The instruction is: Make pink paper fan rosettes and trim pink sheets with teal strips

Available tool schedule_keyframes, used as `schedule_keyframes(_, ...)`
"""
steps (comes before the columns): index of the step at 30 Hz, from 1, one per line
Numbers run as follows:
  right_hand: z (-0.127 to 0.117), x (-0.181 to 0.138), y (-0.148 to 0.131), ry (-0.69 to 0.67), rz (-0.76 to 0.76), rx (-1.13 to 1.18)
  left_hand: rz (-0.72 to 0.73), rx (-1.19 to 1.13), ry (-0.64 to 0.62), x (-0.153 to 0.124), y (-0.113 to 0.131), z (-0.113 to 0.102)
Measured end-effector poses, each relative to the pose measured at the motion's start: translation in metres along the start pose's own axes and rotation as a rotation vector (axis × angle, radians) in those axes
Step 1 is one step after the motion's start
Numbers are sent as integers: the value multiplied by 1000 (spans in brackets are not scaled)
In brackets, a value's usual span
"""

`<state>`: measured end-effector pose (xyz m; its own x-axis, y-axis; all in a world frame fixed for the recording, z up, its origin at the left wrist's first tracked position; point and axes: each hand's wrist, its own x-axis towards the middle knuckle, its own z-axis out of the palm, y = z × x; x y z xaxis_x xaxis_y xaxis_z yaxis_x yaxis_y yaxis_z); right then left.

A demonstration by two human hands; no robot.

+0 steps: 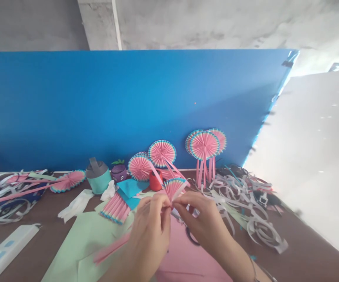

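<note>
Between my two hands is a pleated paper fan (173, 188), pink with a blue edge, spread partly open above my fingertips. My left hand (151, 231) pinches its narrow base from the left. On the other side my right hand (201, 217) pinches the base too, thumb and forefinger together. A pink paper strip (112, 248) sticks out at the left of my left wrist. Under my hands lie pink paper (187, 254) and pale green paper (75, 239). A dark ring, perhaps a scissors handle (192, 237), shows below my right hand.
Round paper fans (162, 153) lean by the blue partition (128, 102), others (204, 145) to their right. Folded pleated paper (115, 207), blue paper (131, 190), a teal cup (98, 178), a purple pot (118, 172) and a red container (155, 180) stand left. White strips (260, 223) heap up right.
</note>
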<state>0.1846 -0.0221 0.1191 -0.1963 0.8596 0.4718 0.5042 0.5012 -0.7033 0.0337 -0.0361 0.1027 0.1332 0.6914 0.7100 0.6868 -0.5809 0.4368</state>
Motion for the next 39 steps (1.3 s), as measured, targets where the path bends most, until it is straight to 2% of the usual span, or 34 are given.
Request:
schedule_keyframes(5,8,-5,4,105,-46,-163,13,17,-16,1,2,2)
schedule_keyframes(11,8,-4,3,54,-24,-116,74,77,43,1,3,4)
schedule_keyframes(19,10,-4,3,88,-15,-146,120,116,86,-1,6,5)
schedule_keyframes(29,15,-6,6,165,-88,-248,76,100,40,-2,1,7)
schedule_keyframes(35,12,-4,8,92,-66,-254,118,142,23,0,4,7)
schedule_keyframes(39,13,-5,6,142,-65,-291,164,128,27,0,5,7)
